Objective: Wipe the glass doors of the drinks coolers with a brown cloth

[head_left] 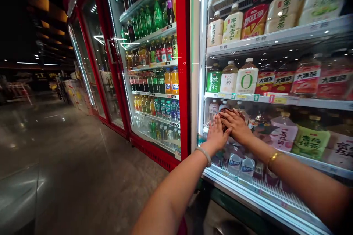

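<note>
My left hand [217,134] rests against the glass door of a drinks cooler [202,62], its fingers spread. Just to its right, my right hand [236,125] presses a dark reddish-brown cloth [224,111] to the same glass, with its fingers bent over the cloth. The two hands meet at the fingertips and thumb, and they cover most of the cloth. Through the glass, behind and around the hands, shelves hold drink bottles, among them a white bottle with a green ring [247,77] and a pink-labelled one [284,132].
Red-framed coolers [184,66] filled with bottles stand to the left. Grey polished floor [82,176] stretches along them. A dark green bar [234,202] runs below the near cooler's door. Stacked goods [75,90] stand farther back.
</note>
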`<state>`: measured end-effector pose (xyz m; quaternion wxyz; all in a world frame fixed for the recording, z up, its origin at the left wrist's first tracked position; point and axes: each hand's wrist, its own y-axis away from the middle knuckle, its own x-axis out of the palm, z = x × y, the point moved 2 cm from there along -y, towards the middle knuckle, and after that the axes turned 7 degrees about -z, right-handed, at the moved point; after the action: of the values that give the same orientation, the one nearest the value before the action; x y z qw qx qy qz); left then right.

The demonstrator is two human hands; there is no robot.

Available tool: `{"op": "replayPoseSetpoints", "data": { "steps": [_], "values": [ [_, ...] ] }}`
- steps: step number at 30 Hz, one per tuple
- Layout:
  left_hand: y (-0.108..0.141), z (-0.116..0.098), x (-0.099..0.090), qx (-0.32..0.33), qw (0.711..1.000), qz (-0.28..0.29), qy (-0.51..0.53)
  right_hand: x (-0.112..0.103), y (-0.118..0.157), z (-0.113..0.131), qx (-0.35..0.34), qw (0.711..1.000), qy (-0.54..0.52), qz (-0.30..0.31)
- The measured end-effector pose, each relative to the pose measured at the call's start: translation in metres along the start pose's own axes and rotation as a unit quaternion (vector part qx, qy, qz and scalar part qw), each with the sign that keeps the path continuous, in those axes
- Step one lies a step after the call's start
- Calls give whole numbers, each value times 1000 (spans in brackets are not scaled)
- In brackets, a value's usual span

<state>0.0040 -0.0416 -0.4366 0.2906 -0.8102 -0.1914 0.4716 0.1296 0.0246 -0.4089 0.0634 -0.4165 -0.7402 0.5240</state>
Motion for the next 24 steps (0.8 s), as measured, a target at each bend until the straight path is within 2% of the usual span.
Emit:
{"op": "replayPoseSetpoints", "data": {
  "steps": [3,6,8,10,13,16,18,20,22,24],
  "values": [
    [7,37,-3,-24,1000,-4,13,27,-21,14,-39,999,-16,26],
    [-6,61,-18,-47,998,-26,25,49,-63,9,-71,996,-40,47],
    [-22,74,-32,-54,996,-57,34,64,-94,4,-62,996,-48,42],
    [-34,85,-44,-42,994,-89,37,80,-115,6,-15,999,-43,10],
    [-32,105,-46,-34,992,-117,37,104,-109,31,31,999,-36,-21],
    [-7,128,-28,-72,989,-125,40,123,-72,68,6,999,-45,-7],
    [11,140,-15,-90,989,-113,37,129,-53,83,-18,998,-54,8],
    [20,146,-9,-95,990,-102,35,129,-52,84,-43,996,-71,28],
    [19,146,-12,-88,990,-103,39,127,-68,73,-49,994,-86,46],
    [10,143,-18,-60,991,-111,47,127,-90,60,-11,996,-77,43]
  ]
}}
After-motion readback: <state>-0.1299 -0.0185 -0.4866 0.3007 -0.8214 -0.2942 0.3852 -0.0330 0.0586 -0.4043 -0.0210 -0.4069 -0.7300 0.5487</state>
